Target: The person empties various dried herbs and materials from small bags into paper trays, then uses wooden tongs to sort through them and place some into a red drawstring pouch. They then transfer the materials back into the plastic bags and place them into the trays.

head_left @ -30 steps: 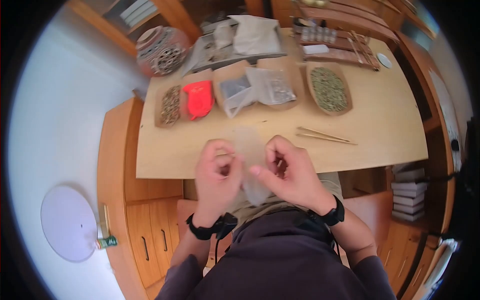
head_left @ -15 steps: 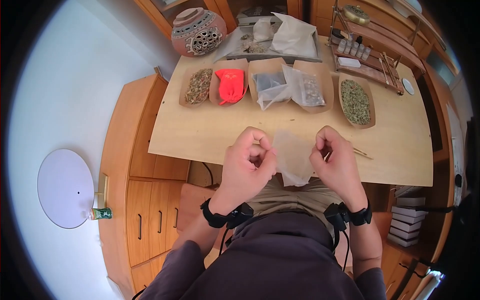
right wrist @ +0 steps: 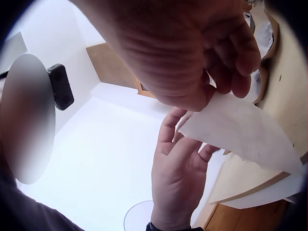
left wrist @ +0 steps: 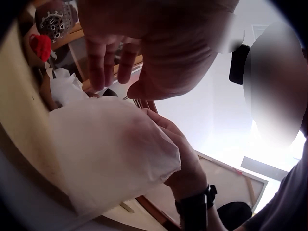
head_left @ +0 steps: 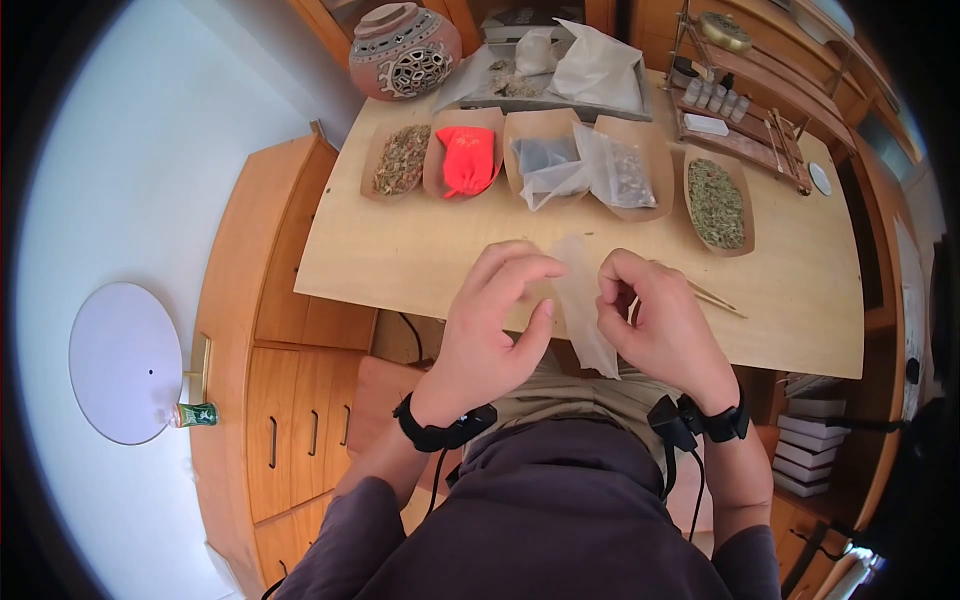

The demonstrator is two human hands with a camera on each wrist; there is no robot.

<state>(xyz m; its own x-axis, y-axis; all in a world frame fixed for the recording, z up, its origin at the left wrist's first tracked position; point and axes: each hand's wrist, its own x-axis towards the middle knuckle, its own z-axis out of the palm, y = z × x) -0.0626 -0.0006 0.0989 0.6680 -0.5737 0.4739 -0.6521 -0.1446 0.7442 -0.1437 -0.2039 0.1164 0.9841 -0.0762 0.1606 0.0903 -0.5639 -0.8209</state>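
Observation:
A thin, translucent white filter bag [head_left: 582, 310] hangs between the two hands, over the table's front edge. The right hand [head_left: 665, 325] pinches its upper edge between thumb and fingers, as the right wrist view shows too. On the bag's other side is the left hand [head_left: 495, 320], its thumb and fingers parted. In the left wrist view the left hand's fingers [left wrist: 127, 60] hang just above the bag's edge with a gap between them and the thumb. The bag looks flat, and part of the right hand is hidden behind it there.
Behind the hands stand paper trays with mixed dried herbs [head_left: 403, 160], a red pouch [head_left: 466, 160], white bags [head_left: 618, 175] and green dried herb [head_left: 717, 205]. Wooden tweezers [head_left: 715, 297] lie right of the hands. A clay pot [head_left: 405, 60] and a wooden rack [head_left: 745, 125] stand at the back.
The left hand's thumb and fingers have spread from a pinch at the bag. The bag has gone from spread wide to a narrow strip beside the right hand, and the hands are closer together.

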